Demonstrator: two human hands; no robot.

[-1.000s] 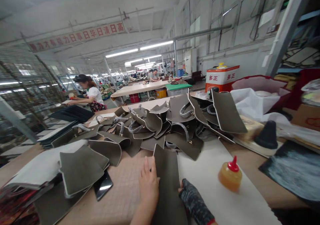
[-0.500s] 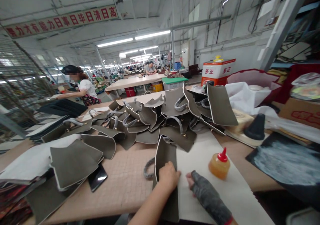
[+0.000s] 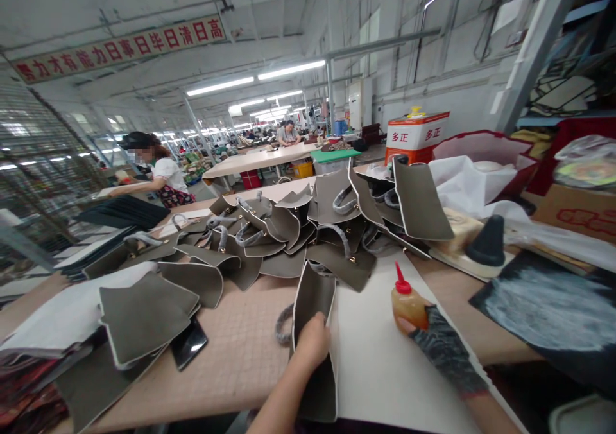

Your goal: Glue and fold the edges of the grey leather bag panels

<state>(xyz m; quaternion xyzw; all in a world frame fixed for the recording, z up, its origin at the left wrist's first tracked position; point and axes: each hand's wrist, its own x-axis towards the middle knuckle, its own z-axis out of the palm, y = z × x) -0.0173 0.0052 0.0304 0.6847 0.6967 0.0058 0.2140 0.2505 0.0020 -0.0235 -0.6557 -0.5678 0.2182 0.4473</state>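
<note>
My left hand (image 3: 312, 341) is closed on a folded grey-brown bag panel (image 3: 315, 293) with pale edges, which stands partly upright at the table's front. A wrapped handle (image 3: 283, 325) sticks out from its left side. My right hand (image 3: 423, 328), in a dark fingerless glove or sleeve, is wrapped round a squeeze bottle (image 3: 405, 302) of amber liquid with a red pointed nozzle. The bottle leans slightly over a long pale board (image 3: 380, 357). Some of my right fingers are hidden behind the bottle.
Several bag panels with wrapped handles (image 3: 269, 222) are heaped behind my hands. A dark phone-like slab (image 3: 190, 343) lies left, beside more panels (image 3: 144, 315). At right are a black cone-shaped object (image 3: 486, 244) and a white-smeared black sheet (image 3: 548, 309). A co-worker (image 3: 166, 174) stands far left.
My right hand has moved right and away from me and taken hold of the bottle, which now leans, shifted left. My left hand still grips the panel.
</note>
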